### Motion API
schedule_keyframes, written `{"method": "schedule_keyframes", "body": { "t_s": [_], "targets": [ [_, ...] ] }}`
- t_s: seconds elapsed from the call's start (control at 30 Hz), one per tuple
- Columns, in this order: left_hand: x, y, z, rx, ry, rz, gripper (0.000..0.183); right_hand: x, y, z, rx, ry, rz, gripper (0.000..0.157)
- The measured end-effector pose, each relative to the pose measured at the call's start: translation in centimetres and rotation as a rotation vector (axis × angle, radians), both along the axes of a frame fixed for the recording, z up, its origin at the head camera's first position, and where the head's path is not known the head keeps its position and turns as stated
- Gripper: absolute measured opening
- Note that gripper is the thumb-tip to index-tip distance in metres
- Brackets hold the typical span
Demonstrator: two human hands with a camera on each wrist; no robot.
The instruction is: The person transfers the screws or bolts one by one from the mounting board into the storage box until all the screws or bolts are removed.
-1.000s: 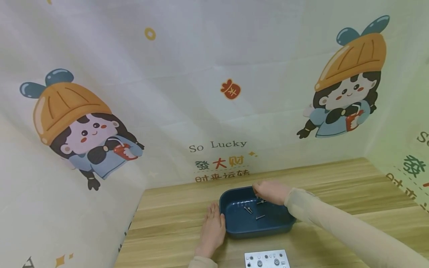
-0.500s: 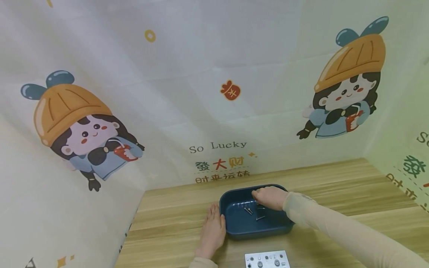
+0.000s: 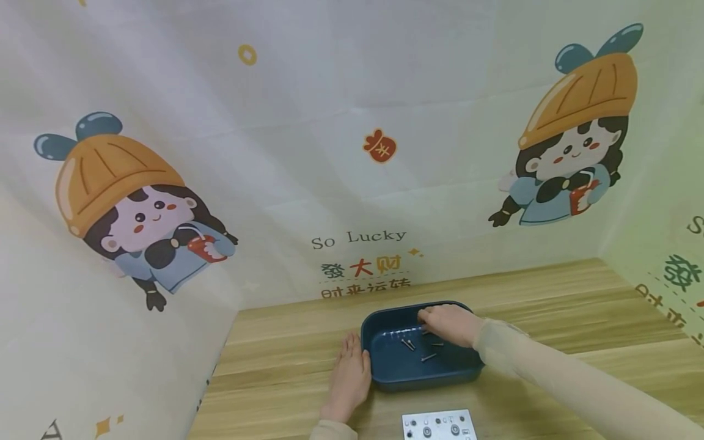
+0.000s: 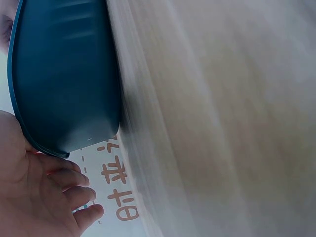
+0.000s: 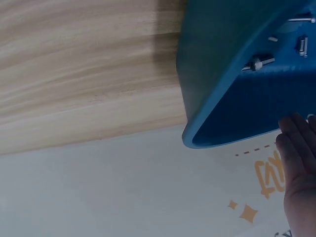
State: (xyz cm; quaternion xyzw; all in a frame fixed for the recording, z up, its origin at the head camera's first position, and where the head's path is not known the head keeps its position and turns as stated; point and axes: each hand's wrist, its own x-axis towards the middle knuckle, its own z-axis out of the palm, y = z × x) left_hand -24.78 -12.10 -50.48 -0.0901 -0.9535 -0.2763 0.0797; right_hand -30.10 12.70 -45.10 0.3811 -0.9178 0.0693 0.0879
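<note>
A dark blue tray (image 3: 420,384) stands on the wooden table with several small metal screws (image 3: 408,344) lying inside. My left hand (image 3: 349,376) rests along its left wall, fingers extended; in the left wrist view the palm and fingers (image 4: 74,193) are at the rim's corner. Over the back right part of the tray is my right hand (image 3: 451,324), fingers bent downward, with more screws just below it. The right wrist view shows its fingers (image 5: 296,140) at the tray's edge; I cannot tell whether they pinch a screw. One bolt (image 5: 256,64) there has a thicker part midway.
In front of the tray lies a silvery metal plate (image 3: 439,424) with holes and round fittings, cut off by the lower frame edge. Wooden tabletop (image 3: 275,366) extends on both sides. A printed cloth (image 3: 286,153) hangs as a wall behind and at the sides.
My right hand has shifted slightly to the right over the tray, and more of the screws below it show. My left hand stays against the tray's left wall.
</note>
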Motion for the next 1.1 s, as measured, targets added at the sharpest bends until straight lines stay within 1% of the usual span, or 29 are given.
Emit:
{"method": "schedule_keyframes", "body": {
  "t_s": [0.13,0.23,0.43,0.53,0.7,0.77,0.93,1.03,1.1],
  "targets": [
    [0.0,0.1,0.0,0.000,0.004,-0.003,0.049,1.1,0.6,0.1,-0.055,0.028,0.016,0.012],
    [0.0,0.1,0.0,-0.003,0.007,-0.004,0.049,2.1,1.1,0.2,-0.084,0.029,0.032,0.014],
    [0.0,0.1,0.2,-0.006,0.009,-0.003,0.048,4.3,1.6,-0.2,-0.096,0.033,0.065,0.014],
    [0.0,0.1,0.2,-0.007,0.011,-0.003,0.048,5.7,1.7,-0.6,-0.107,0.062,0.110,0.014],
    [0.0,0.3,0.0,-0.007,0.005,-0.009,0.049,8.4,1.8,-1.1,-0.125,0.174,0.214,0.015],
    [-0.1,0.2,0.0,0.001,0.007,-0.013,0.049,9.4,1.7,-1.3,-0.132,0.205,0.261,0.015],
    [-0.1,0.2,0.2,0.010,0.006,-0.005,0.049,11.8,1.4,-1.6,-0.123,0.192,0.366,0.015],
    [0.0,0.2,0.3,0.009,0.006,-0.003,0.049,12.9,1.5,-1.8,-0.093,0.155,0.397,0.015],
    [0.0,0.2,0.3,0.007,0.010,-0.006,0.049,13.5,1.6,-2.0,-0.079,0.115,0.406,0.020]
  ]
}}
